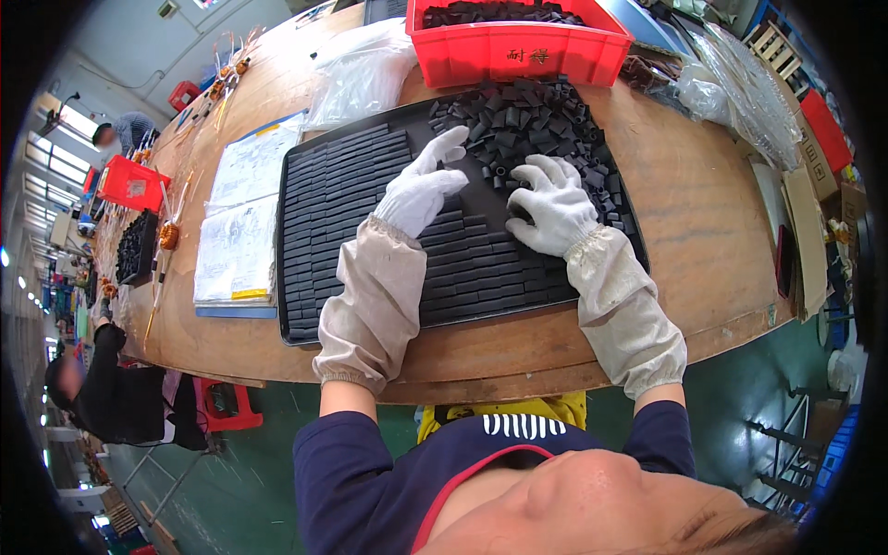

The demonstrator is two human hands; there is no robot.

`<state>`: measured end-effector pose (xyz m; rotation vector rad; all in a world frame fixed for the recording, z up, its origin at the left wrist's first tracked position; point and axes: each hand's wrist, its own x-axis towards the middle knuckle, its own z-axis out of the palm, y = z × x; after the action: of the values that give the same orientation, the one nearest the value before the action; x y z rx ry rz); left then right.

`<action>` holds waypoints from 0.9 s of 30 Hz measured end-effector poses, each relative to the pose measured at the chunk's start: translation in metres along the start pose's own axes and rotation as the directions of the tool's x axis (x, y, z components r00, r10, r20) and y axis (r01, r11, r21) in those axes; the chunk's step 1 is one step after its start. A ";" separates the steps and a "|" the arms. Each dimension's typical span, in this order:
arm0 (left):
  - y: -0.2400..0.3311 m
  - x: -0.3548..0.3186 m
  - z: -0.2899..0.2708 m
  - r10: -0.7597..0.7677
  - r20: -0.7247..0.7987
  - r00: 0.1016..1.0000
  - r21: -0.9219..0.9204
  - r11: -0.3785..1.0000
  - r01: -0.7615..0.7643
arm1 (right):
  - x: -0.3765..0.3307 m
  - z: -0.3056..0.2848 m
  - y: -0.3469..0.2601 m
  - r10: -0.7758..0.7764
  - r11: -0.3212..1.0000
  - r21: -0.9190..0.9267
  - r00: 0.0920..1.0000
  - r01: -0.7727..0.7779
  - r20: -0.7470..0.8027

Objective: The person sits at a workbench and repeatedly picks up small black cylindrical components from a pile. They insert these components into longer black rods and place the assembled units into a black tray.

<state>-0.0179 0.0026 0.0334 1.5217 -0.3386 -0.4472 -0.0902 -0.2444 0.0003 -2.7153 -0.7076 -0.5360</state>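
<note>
Many black tubes (527, 120) at the tray's (474, 191) far-right corner seem light, stiff, best side-pinched; left hand (414, 196) spread, seemingly empty; right hand (556, 213) curled, hold unclear.

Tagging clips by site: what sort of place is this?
Probably a factory workshop: a black tray of small black parts, a red bin of dark pieces, and another person by the worktable.

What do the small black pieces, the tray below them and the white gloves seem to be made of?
Small black pieces: perhaps rubber or plastic, matte; their dull, even black leaves it open.
Tray: probably smooth plastic, judging by its plain floor and rounded corners; coated metal is possible.
White gloves: likely fabric, matte, as they crease softly.
</note>
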 end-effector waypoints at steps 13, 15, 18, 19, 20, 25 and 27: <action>-0.023 0.009 0.016 -0.016 0.082 0.997 -0.434 0.900 0.050 | 0.011 0.005 0.005 0.014 0.975 0.217 0.958 0.051 -0.287; -0.026 0.010 0.019 -0.007 0.139 0.990 -0.537 0.840 0.082 | 0.013 0.000 0.002 0.002 0.983 0.169 0.931 0.065 -0.366; -0.034 0.012 0.019 0.032 0.252 0.967 -0.650 0.746 0.145 | 0.015 -0.002 -0.001 -0.086 0.985 0.101 0.906 0.140 -0.415; -0.035 0.012 0.019 0.050 0.293 0.955 -0.679 0.714 0.170 | 0.017 -0.004 -0.007 -0.136 0.982 0.058 0.890 0.179 -0.436; -0.036 0.012 0.020 0.057 0.325 0.944 -0.662 0.726 0.184 | 0.018 -0.006 -0.009 -0.187 0.976 0.015 0.871 0.218 -0.455; -0.012 0.004 0.025 0.112 0.163 0.980 -0.163 0.983 -0.086 | 0.013 -0.007 -0.005 -0.037 0.995 0.061 0.840 0.083 -0.541; -0.017 0.008 0.006 0.445 0.012 0.896 0.442 0.801 -0.404 | 0.013 -0.005 0.002 0.053 0.990 0.138 0.847 0.024 -0.530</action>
<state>-0.0152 -0.0064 0.0161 1.8275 -0.7286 0.0705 -0.0798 -0.2419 0.0098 -2.2688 -0.5425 -1.1324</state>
